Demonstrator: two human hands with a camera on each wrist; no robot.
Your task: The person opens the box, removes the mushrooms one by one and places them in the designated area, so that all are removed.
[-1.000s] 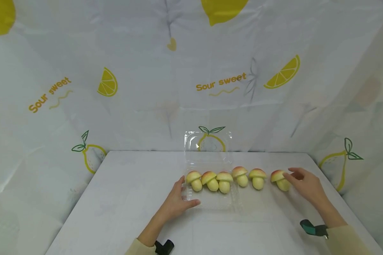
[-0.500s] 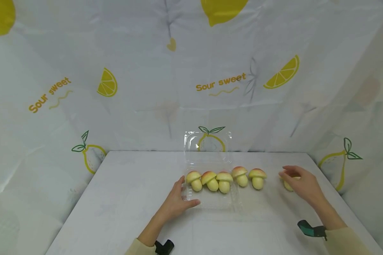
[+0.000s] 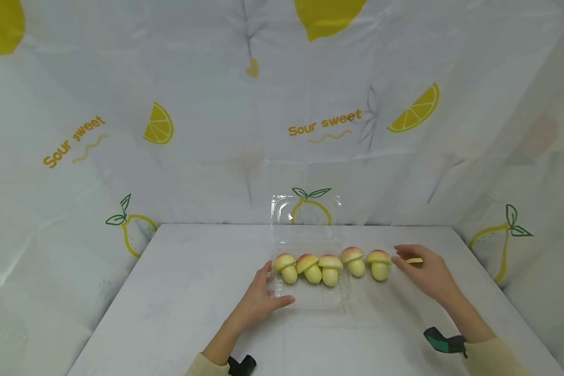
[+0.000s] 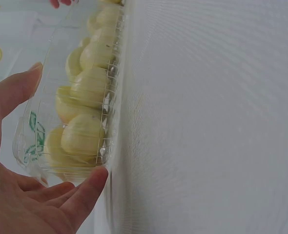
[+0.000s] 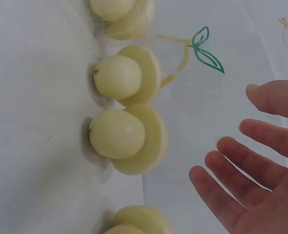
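Note:
Three mushroom-shaped pieces with yellow stems and reddish caps, one of them the left mushroom [image 3: 289, 272], lie in the open clear plastic box [image 3: 310, 300]. My left hand [image 3: 260, 297] grips the box's left end, thumb along the front side, fingers round the end, as the left wrist view shows. Right of the box lie two more, a nearer mushroom [image 3: 356, 266] and a farther mushroom [image 3: 379, 269]. My right hand [image 3: 427, 271] hovers with fingers extended, mostly covering the rightmost mushroom [image 3: 414, 260]. In the right wrist view its fingers [image 5: 241, 165] hold nothing, apart from the mushrooms.
The clear lid [image 3: 305, 209] stands up behind the box. A lemon-print cloth [image 3: 216, 130] hangs at the back and sides of the white table [image 3: 192, 292].
The rightmost mushroom shifted slightly right under my right hand's fingers. That hand then moved left, fingers free, toward the farther mushroom. My left hand stayed on the box.

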